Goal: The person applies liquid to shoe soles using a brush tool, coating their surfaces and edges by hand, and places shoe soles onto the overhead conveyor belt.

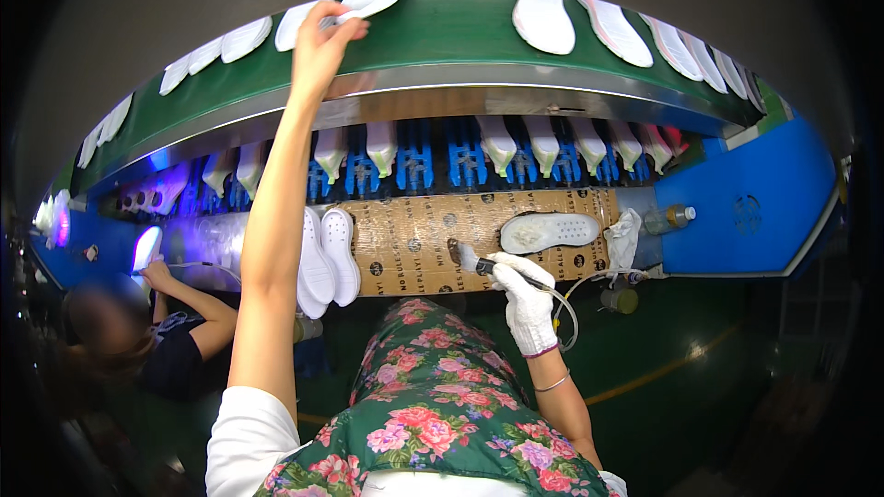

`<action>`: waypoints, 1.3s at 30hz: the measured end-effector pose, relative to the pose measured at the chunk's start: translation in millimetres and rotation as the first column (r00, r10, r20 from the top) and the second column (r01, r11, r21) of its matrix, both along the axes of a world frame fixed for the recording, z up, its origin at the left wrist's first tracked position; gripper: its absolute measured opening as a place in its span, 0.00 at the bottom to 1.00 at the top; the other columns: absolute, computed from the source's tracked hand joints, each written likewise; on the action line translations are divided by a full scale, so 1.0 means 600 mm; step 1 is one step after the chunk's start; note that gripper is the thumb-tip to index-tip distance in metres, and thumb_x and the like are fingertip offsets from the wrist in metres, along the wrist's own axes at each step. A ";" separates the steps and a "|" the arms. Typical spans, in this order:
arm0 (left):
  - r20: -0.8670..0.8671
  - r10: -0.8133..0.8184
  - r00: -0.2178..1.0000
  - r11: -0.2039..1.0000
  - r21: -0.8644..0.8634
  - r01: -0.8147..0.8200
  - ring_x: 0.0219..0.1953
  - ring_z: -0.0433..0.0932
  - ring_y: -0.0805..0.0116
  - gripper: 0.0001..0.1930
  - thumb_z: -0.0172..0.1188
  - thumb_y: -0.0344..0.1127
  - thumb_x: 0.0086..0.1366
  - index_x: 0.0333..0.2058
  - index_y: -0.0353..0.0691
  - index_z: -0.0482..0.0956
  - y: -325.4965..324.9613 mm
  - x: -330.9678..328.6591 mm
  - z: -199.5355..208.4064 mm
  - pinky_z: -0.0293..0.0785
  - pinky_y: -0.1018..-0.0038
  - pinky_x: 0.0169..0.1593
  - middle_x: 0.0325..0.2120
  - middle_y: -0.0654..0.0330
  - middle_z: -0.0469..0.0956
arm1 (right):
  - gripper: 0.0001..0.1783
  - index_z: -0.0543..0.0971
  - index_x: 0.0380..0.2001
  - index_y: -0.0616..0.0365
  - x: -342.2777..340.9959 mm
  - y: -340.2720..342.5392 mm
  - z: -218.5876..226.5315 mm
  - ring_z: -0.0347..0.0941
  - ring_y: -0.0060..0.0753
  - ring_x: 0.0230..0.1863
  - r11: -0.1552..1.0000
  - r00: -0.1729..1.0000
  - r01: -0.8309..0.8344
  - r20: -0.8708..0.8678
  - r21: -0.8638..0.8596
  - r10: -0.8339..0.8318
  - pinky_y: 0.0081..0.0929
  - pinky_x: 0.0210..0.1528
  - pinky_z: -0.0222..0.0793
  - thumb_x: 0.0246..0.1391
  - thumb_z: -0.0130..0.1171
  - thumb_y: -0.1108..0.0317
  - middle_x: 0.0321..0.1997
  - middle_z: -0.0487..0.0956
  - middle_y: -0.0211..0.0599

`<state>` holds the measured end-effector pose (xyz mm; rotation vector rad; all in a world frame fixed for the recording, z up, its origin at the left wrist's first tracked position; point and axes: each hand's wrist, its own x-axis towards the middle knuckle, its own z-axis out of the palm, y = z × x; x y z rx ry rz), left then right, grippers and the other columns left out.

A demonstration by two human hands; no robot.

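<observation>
My left hand is bare and stretched far forward over a green conveyor belt. Its fingers are closed on the end of a white shoe sole; part of the grip is hidden by the hand itself. In a white knit glove, my right hand grips a brush with a dark handle and a thin hose at its back. The bristles are over a cardboard sheet. Just beyond that hand a single white sole lies on the cardboard, inner side up. Stacked white soles lie at the cardboard's left end.
More white soles line the belt. Below its metal edge, a row of pale shoe uppers sits on blue holders. At right are a crumpled white cloth and a clear bottle. A co-worker sits at left, holding a sole.
</observation>
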<state>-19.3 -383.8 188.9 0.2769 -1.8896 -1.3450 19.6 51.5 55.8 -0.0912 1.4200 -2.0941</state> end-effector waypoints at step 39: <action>-0.142 -0.253 0.957 0.320 0.921 0.221 0.69 0.64 0.59 0.53 0.20 0.80 0.65 0.72 0.40 0.54 0.441 0.329 -0.161 0.60 0.62 0.72 0.68 0.53 0.64 | 0.17 0.86 0.39 0.54 0.039 -0.166 0.172 0.81 0.43 0.34 0.972 -0.036 -0.131 -0.980 0.197 0.194 0.33 0.39 0.75 0.42 0.71 0.80 0.35 0.84 0.39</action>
